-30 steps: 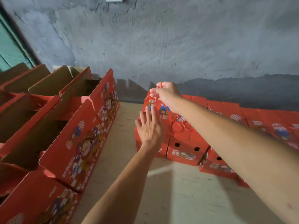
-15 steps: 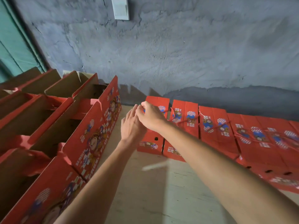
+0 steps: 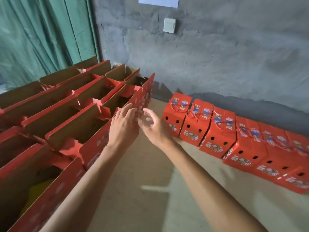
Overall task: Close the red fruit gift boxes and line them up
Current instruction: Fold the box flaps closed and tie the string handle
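Observation:
Several open red gift boxes (image 3: 93, 118) with raised brown-lined flaps stand packed together on the left. A row of several closed red boxes (image 3: 217, 131) with red string handles runs along the wall on the right. My left hand (image 3: 124, 126) lies with straight fingers against the printed outer flap of the nearest open box (image 3: 143, 97). My right hand (image 3: 154, 126) hovers beside it with fingers spread and loosely bent, holding nothing, a little left of the first closed box (image 3: 175, 113).
A grey plastered wall (image 3: 217, 64) with a white switch plate (image 3: 169, 25) stands behind the closed row. A green curtain (image 3: 41, 36) hangs at the back left. Bare board floor (image 3: 142, 190) lies between the open boxes and the closed row.
Both hands have left the first closed box in the row and swung left to the flap of an open box. The view has turned left and up.

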Tool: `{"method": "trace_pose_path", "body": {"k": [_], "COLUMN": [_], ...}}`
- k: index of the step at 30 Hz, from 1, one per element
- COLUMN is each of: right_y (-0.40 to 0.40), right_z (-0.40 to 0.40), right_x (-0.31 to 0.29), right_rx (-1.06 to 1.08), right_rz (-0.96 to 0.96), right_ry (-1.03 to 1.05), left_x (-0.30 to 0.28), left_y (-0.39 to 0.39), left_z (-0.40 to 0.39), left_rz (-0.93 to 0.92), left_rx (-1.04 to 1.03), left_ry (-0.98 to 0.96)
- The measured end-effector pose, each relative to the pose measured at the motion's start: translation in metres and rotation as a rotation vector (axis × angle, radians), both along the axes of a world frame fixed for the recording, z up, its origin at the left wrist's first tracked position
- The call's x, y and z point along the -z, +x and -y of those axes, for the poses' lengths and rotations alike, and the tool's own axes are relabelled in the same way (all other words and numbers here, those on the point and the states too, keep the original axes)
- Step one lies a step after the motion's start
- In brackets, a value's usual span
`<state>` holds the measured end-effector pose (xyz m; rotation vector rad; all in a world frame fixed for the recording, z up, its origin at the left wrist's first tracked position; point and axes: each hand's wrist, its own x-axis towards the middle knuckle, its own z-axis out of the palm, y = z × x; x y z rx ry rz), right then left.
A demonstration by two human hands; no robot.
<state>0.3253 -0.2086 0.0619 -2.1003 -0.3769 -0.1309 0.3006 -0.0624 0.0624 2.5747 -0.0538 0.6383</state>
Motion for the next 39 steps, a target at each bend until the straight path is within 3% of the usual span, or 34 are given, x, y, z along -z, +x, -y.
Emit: {"method": "trace_pose_path", "body": {"k": [13, 18, 22, 39], "right_y": [-0.148, -0.170, -0.170, -0.179], "right_z": [-0.143, -0.179, -0.187, -0.147], "right_x": [0.038, 0.061, 0.072, 0.069], "right_rx": [-0.304, -0.342, -0.320, -0.205], "right_rz": [-0.075, -0.109, -0.154, -0.097], "right_ry": [0.024, 0.019, -0.037, -0.217], "left_x": [0.029, 0.050, 0.062, 0.061], "left_y": [-0.203, -0.239, -0.246, -0.289], "left_z": [-0.136, -0.174, -0.180, -0.159], "left_rz": [-0.163, -0.507, -0.629, -0.600], "left_rx": [-0.353, -0.497, -0.468, -0.291], "left_ry": [-0.013, -0.067, -0.078, -0.034]}}
